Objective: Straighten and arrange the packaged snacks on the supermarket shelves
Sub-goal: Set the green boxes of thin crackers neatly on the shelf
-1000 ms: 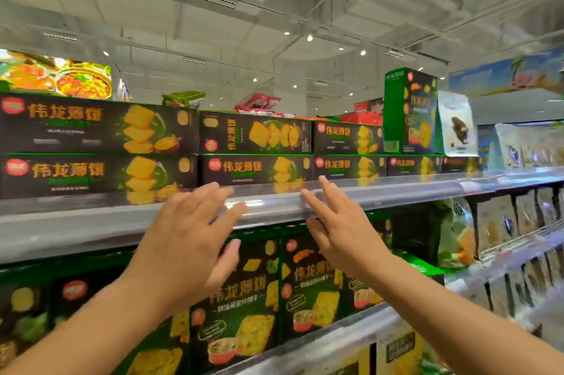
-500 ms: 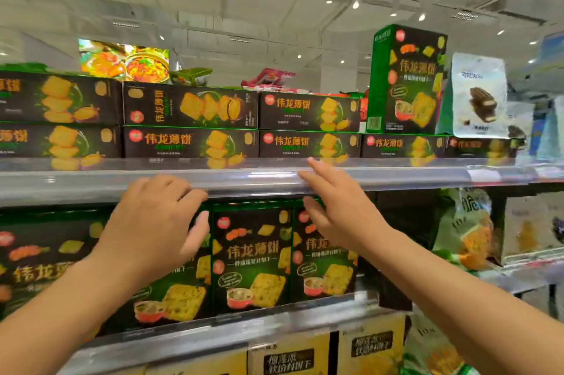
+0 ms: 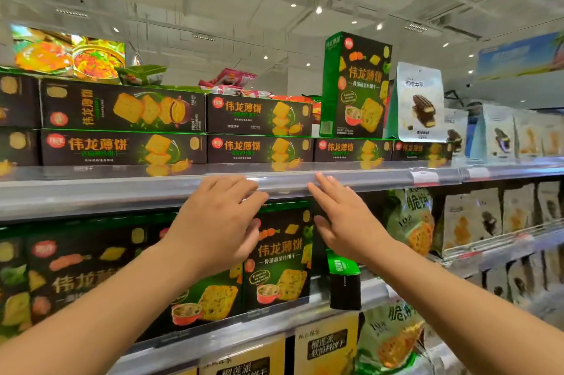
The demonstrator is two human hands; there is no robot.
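Up at the front rail of the top shelf (image 3: 122,194), both hands are flat and holding nothing: left hand (image 3: 218,223) with fingers loosely bent over the rail, right hand (image 3: 345,222) with straight fingers touching its edge. Compared with a second ago they've drifted closer together and the view has swung right, so more of the far end shows now. My guess is this stretch is done and the upright stuff on the right is next

Counting the top shelf: the flat cracker boxes (image 3: 259,148) sit two high, I make out four on the bottom row and two full ones above, plus cut-off ones at the left edge. One tall green box (image 3: 355,87) stands upright on top of them, with one white wafer bag (image 3: 421,103) touching its right side. Below, upright cracker boxes (image 3: 279,255) face out, and one small box (image 3: 345,283) is turned sideways by the right wrist, probably needs fixing
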